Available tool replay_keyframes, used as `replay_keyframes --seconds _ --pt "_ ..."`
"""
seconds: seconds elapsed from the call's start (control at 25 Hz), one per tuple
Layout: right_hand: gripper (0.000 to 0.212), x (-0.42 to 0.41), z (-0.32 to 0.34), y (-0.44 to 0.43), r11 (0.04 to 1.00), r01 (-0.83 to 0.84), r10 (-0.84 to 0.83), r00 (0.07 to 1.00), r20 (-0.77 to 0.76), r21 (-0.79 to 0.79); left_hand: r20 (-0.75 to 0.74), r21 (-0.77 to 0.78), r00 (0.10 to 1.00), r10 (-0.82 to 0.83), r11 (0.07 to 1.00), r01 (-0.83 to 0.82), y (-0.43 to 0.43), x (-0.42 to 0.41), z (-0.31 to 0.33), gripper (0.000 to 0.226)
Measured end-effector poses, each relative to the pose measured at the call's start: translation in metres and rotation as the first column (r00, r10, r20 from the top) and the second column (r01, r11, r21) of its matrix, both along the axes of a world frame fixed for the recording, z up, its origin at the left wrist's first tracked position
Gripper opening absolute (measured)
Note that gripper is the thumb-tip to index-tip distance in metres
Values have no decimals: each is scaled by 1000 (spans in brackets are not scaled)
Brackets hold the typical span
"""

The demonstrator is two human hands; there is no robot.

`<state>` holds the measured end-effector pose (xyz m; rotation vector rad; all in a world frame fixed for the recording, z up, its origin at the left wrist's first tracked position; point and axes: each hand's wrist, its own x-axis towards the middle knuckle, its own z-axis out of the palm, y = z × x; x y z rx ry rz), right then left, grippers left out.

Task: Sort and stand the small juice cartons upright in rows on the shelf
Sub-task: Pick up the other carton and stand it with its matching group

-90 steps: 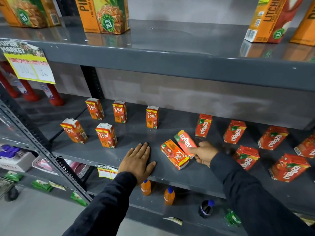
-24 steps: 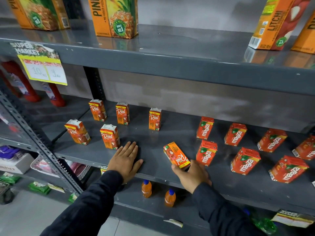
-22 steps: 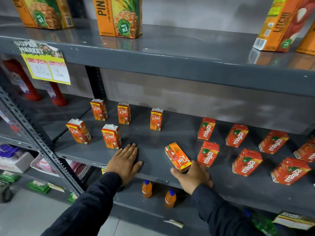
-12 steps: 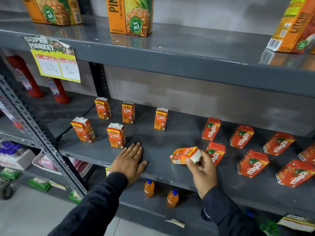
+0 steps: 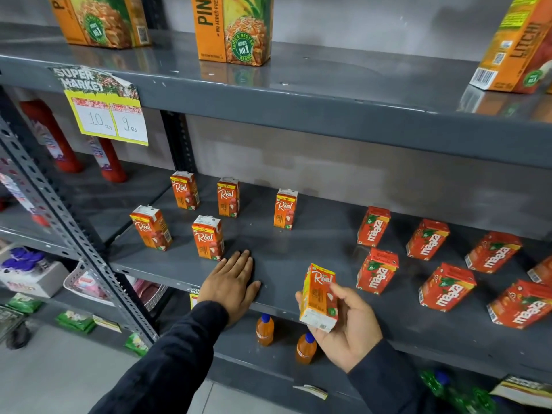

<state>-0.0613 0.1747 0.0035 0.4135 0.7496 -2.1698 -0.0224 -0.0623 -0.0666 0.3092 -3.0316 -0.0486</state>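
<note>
My right hand (image 5: 346,327) grips a small orange Real carton (image 5: 319,295), held upright in the air just in front of the grey shelf (image 5: 298,249). My left hand (image 5: 231,283) lies flat, fingers spread, on the shelf's front edge. Several Real cartons stand upright on the left: three in the back row (image 5: 228,197) and two in front (image 5: 208,237). On the right, several red Maaza cartons (image 5: 377,271) stand upright in two rows.
Large pineapple (image 5: 234,28) and litchi (image 5: 516,46) cartons stand on the upper shelf. A price tag (image 5: 104,110) hangs from its edge. Red bottles (image 5: 109,159) stand at left. Small orange bottles (image 5: 264,330) sit on the shelf below. A perforated upright (image 5: 71,234) slants at left.
My right hand lifted the lying Real carton off the shelf, turned it upright and drew it toward me. My left hand stayed flat on the shelf.
</note>
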Motion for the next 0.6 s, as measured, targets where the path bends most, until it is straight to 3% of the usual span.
replay_keyframes --seconds 0.08,0.2,0.36,0.52,0.6 --pt "41 7 6 1 997 -70 68 992 -103 -18 -7 -5 1000 1 1000 -1 0 0 -1 75" --pt "56 15 11 3 980 -186 200 943 -264 76 -9 -1 1000 2 1000 -2 -1 0 -3 77" --pt "64 20 19 1 985 -157 171 918 -358 70 -2 11 1000 0 1000 1 -1 -2 -5 78" --pt "51 11 15 -11 991 -100 129 895 -426 91 -4 23 1000 2 1000 -2 -4 -2 -4 77" --pt "41 0 8 -17 977 -27 134 851 -508 212 5 17 1000 -9 1000 9 -1 -2 -4 76"
